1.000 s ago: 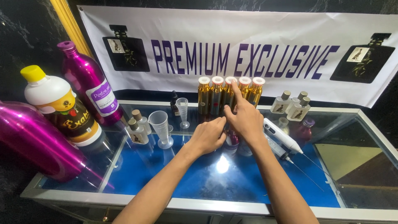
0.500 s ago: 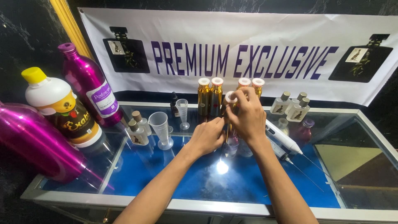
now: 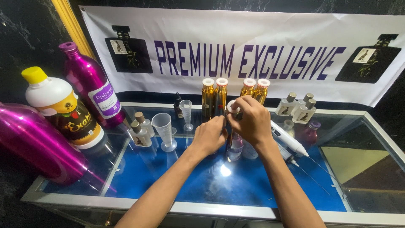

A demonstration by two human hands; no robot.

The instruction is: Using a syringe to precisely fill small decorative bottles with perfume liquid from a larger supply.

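Gold vial held above the glass counter, cap end in the fingers.
Both hands pinch the gold vial (image 3: 230, 122): right hand (image 3: 249, 120) grips its white cap, left hand (image 3: 209, 136) the body. A slip could topple the gold bottles (image 3: 213, 96) at 12 o'clock or crack the glass counter (image 3: 358, 164).

Bright overhead glare on glass countertop (image 3: 225, 170).

A magenta bottle (image 3: 90, 86), measuring cup (image 3: 162, 126) and white pen tool (image 3: 289, 139) rest on glass.

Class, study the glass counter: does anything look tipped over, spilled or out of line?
One large magenta bottle lies on its side at the left, while its twin stands upright. The row of gold bottles has a gap. No spill shows.
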